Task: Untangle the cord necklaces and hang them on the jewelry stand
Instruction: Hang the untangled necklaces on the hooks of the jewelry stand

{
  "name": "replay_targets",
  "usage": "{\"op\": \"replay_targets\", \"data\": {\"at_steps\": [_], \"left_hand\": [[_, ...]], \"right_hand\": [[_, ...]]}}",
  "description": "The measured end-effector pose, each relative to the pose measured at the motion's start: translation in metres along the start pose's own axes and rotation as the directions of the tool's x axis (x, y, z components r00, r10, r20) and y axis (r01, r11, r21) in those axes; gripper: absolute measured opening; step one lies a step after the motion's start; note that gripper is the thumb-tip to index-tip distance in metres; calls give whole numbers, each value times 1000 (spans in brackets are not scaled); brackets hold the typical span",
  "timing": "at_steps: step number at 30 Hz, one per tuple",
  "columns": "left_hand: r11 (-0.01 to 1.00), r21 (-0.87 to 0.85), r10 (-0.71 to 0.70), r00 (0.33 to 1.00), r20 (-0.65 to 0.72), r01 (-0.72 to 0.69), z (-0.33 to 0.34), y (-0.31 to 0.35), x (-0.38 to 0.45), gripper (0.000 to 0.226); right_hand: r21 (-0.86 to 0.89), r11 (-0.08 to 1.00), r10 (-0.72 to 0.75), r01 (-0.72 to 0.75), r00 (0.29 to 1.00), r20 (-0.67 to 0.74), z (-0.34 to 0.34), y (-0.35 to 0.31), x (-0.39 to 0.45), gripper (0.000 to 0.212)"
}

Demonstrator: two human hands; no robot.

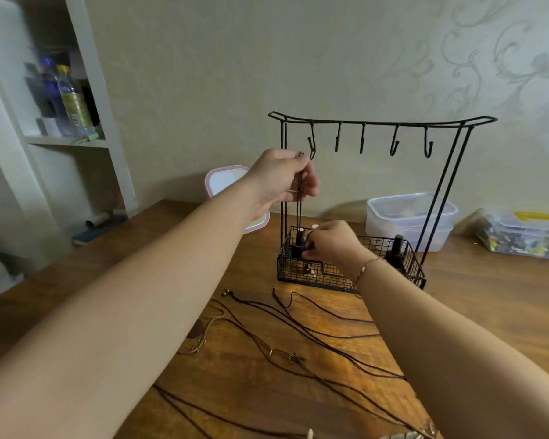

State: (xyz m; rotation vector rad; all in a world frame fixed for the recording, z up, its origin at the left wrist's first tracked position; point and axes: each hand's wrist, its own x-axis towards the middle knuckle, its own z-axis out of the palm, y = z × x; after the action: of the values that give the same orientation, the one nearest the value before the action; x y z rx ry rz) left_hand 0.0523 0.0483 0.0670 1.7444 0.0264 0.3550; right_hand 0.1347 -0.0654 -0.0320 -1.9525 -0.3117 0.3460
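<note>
At the leftmost hook (312, 144) of the jewelry stand (381, 122), the left hand (281, 179) holds a dark cord necklace (300, 205) up high, probably so that its loop can slip over the hook; its fingers are curled round the cord's top end, which sits just beside the hook's tip; the strands hang straight down from the fingertips into the wire basket (330, 275); the right hand (330, 243) reaches low at the basket's rim, fingers bent and seemingly pinching the cord's lower end, likely to keep it taut and free; more cord necklaces (301, 331) lie loosely crossed on the wooden table (495, 305), waiting.
</note>
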Motion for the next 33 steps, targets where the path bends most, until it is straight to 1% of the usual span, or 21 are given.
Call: {"op": "replay_targets", "data": {"at_steps": [2, 4, 6, 8, 9, 11, 12, 13, 14, 16, 17, 18, 21, 23, 24, 26, 28, 30, 31, 32, 33], "left_hand": [[998, 67, -20, 1000, 9, 20, 1, -10, -3, 27], [986, 161, -38, 999, 11, 36, 2, -20, -6, 26], [962, 268, -50, 999, 15, 44, 3, -30, -8, 26], [918, 394, -51, 999, 16, 41, 4, -41, -10, 25], [883, 469, -47, 999, 19, 32, 4, -46, -10, 22], [792, 610, -40, 999, 34, 12, 3, -55, -13, 19], [757, 653, -39, 999, 31, 10, 1, -59, -15, 22], [743, 669, -35, 999, 24, 10, -2, -62, -17, 25], [745, 667, -29, 999, 14, 12, -6, -66, -20, 25], [756, 655, -16, 1000, 4, 9, -16, -73, -30, 19], [751, 660, -30, 999, 19, 10, -21, -77, -36, 16], [738, 675, -54, 997, 46, 9, -27, -82, -43, 14], [682, 731, -137, 983, 121, 5, -38, -100, -60, 20], [650, 760, -169, 975, 146, -2, -36, -112, -67, 32], [626, 780, -172, 971, 167, -23, -32, -117, -68, 37], [542, 833, -168, 959, 231, -106, -22, -127, -69, 34], [459, 869, -129, 955, 269, -183, -13, -133, -70, 19], [391, 894, -74, 961, 267, -219, -10, -136, -70, 8], [386, 896, -61, 963, 262, -219, -9, -134, -69, 5], [426, 880, -51, 966, 253, -208, -9, -131, -69, 5], [510, 842, -44, 972, 232, -178, -9, -125, -69, 9]], "right_hand": [[-189, 979, -76, 72, 997, -15, 6, 7, -5, 15], [-366, 913, -179, 178, 983, 30, 11, 14, -10, 17], [-442, 861, -256, 250, 965, 48, 13, 20, -14, 21], [-452, 833, -378, 318, 925, -46, 11, 24, -18, 21], [-450, 811, -473, 375, 872, -126, 8, 25, -22, 19], [-465, 706, -676, 534, 703, -220, 1, 28, -34, 15], [-468, 643, -743, 607, 641, -190, -2, 29, -41, 13], [-466, 588, -777, 661, 621, -100, -3, 29, -50, 12], [-482, 561, -760, 673, 649, 23, -1, 30, -58, 12], [-618, 514, -605, 595, 762, 231, 4, 33, -69, 12], [-693, 481, -523, 537, 810, 265, 5, 37, -70, 12], [-735, 469, -471, 489, 843, 260, 5, 39, -69, 13], [-733, 533, -346, 422, 900, 267, 0, 47, -64, 26], [-715, 570, -256, 405, 914, 315, 2, 51, -60, 41], [-716, 571, -237, 402, 915, 326, 5, 54, -59, 42], [-712, 570, -258, 410, 912, 318, 13, 59, -60, 29], [-713, 570, -308, 408, 911, 275, 17, 62, -61, 9], [-713, 573, -343, 403, 909, 238, 14, 64, -63, 6], [-681, 604, -364, 415, 903, 228, 10, 65, -63, 5], [-607, 663, -393, 439, 894, 217, 5, 66, -63, 5], [-475, 749, -421, 462, 885, 197, -2, 65, -64, 5]]}}
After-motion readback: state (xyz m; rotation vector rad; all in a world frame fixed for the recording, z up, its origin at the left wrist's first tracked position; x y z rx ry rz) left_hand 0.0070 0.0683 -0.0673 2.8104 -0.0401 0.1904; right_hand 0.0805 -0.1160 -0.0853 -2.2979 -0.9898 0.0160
